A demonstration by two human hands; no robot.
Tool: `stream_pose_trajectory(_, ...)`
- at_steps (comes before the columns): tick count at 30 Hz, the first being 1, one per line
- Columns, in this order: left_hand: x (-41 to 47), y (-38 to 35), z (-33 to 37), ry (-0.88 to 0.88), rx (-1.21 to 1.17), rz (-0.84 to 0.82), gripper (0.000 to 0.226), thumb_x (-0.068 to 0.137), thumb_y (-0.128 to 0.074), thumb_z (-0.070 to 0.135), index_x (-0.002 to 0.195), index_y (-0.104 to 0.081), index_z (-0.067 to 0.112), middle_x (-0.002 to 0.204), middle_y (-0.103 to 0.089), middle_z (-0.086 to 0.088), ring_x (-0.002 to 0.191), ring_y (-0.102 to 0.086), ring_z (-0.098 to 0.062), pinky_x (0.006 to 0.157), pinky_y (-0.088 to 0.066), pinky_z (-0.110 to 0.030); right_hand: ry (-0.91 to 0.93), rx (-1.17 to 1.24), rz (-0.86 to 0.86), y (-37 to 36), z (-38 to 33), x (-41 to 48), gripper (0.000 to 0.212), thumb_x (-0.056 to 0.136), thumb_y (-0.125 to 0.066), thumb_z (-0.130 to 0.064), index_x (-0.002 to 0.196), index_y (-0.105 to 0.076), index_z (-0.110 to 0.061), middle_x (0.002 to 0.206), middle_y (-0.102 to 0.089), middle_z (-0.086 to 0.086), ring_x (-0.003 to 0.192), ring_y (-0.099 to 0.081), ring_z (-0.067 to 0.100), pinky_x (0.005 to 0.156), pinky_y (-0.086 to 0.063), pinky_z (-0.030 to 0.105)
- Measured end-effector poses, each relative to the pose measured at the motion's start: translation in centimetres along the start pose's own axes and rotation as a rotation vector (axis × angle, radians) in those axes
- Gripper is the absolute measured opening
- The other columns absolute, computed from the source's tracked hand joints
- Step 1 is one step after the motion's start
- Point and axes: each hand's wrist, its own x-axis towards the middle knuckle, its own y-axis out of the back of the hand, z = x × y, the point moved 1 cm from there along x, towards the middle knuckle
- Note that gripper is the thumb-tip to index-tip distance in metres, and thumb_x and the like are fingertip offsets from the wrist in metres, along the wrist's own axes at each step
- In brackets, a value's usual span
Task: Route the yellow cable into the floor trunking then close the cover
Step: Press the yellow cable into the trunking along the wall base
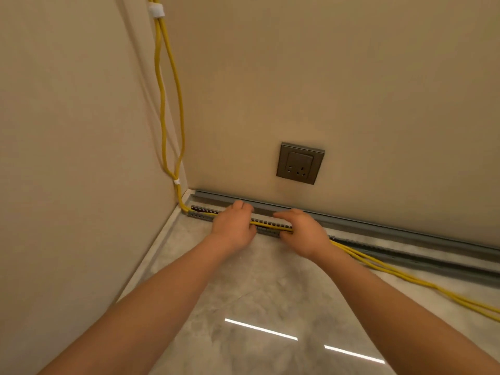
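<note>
A doubled yellow cable (270, 226) comes down the wall corner, turns at the floor and runs along the open grey floor trunking (201, 212) at the foot of the back wall. My left hand (234, 226) and my right hand (303, 231) both rest on the trunking, palms down, pressing on the cable where it lies in the slotted channel. Between the hands a short length of cable shows in the channel. To the right of my right hand the cable leaves the trunking and trails loose across the floor. The grey cover (378, 226) stands along the wall behind the channel.
A grey wall socket (299, 163) sits on the back wall above the trunking. White ties (156, 10) bind the cable on the wall corner, one high and one low. The floor is glossy grey marble tile (257, 293). A side wall closes the left.
</note>
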Motion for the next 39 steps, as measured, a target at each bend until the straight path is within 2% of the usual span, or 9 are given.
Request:
stream_pose_trajectory(8, -1.0, -1.9, 6.9, -0.205, -0.051, -0.031, 0.043, 0.088, -0.057, 0.032, 0.129, -0.05, 0.023, 0.129, -0.05, -0.002, 0.119, -0.052, -0.023, 0.093, -0.048, -0.039, -0.208, -0.019, 0.131, 2.4, 4.1, -7.2, 0.051, 0.08, -0.057, -0.019, 0.129, -0.059, -0.03, 0.125, -0.06, 0.003, 0.121, -0.052, 0.024, 0.095, -0.048, 0.036)
stream_pose_trajectory(15, -2.1, -3.7, 10.6, -0.226, -0.037, -0.067, 0.049, 0.088, -0.055, 0.031, 0.135, -0.045, 0.022, 0.131, -0.048, -0.002, 0.122, -0.049, -0.022, 0.092, -0.047, -0.04, -0.309, -0.015, 0.161, 3.1, 7.7, -10.1, 0.05, 0.084, -0.057, -0.022, 0.133, -0.054, -0.03, 0.128, -0.057, -0.001, 0.127, -0.045, 0.021, 0.093, -0.05, 0.038)
stream_pose_trajectory(20, -2.4, -4.7, 12.8, -0.192, 0.019, -0.068, 0.057, 0.088, -0.055, 0.033, 0.141, -0.039, 0.018, 0.137, -0.044, -0.003, 0.128, -0.044, -0.022, 0.097, -0.046, -0.039, -0.281, -0.052, 0.118, 3.4, 9.8, -9.7, 0.048, 0.085, -0.057, -0.027, 0.134, -0.053, -0.029, 0.128, -0.057, -0.003, 0.126, -0.045, 0.02, 0.09, -0.051, 0.039)
stream_pose_trajectory(24, -2.7, -6.0, 13.7, -0.125, 0.076, -0.072, 0.063, 0.087, -0.055, 0.034, 0.144, -0.035, 0.016, 0.141, -0.041, -0.003, 0.129, -0.043, -0.023, 0.102, -0.041, -0.037, -0.221, -0.153, 0.083, 3.4, 11.0, -8.8, 0.035, 0.087, -0.055, -0.03, 0.122, -0.06, -0.028, 0.116, -0.06, -0.001, 0.115, -0.051, 0.022, 0.076, -0.051, 0.036)
stream_pose_trajectory(31, -3.3, -7.2, 14.9, -0.014, 0.108, -0.039, 0.068, 0.087, -0.056, 0.032, 0.147, -0.03, 0.013, 0.147, -0.032, -0.002, 0.13, -0.043, -0.021, 0.1, -0.043, -0.034, 0.005, -0.377, 0.05, 3.2, 12.9, -6.6, 0.022, 0.088, -0.052, -0.016, 0.104, -0.066, -0.017, 0.105, -0.06, 0.005, 0.102, -0.054, 0.027, 0.069, -0.046, 0.035)
stream_pose_trajectory(36, -3.3, -6.9, 15.3, 0.009, 0.173, -0.073, 0.072, 0.086, -0.056, 0.035, 0.15, -0.026, 0.017, 0.147, -0.033, -0.003, 0.134, -0.038, -0.022, 0.1, -0.043, -0.037, 0.017, -0.254, 0.103, 4.4, 13.5, -5.4, 0.015, 0.084, -0.051, -0.028, 0.093, -0.06, -0.019, 0.093, -0.067, 0.005, 0.086, -0.062, 0.03, 0.062, -0.04, 0.032)
stream_pose_trajectory(39, -2.7, -6.5, 15.7, 0.019, 0.214, -0.091, 0.067, 0.086, -0.056, 0.038, 0.147, -0.033, 0.019, 0.143, -0.039, -0.004, 0.131, -0.041, -0.023, 0.096, -0.045, -0.037, -0.115, -0.01, -0.006, 4.4, 13.5, -4.8, 0.017, 0.082, -0.051, -0.037, 0.092, -0.054, -0.024, 0.085, -0.066, 0.001, 0.082, -0.062, 0.027, 0.063, -0.041, 0.032)
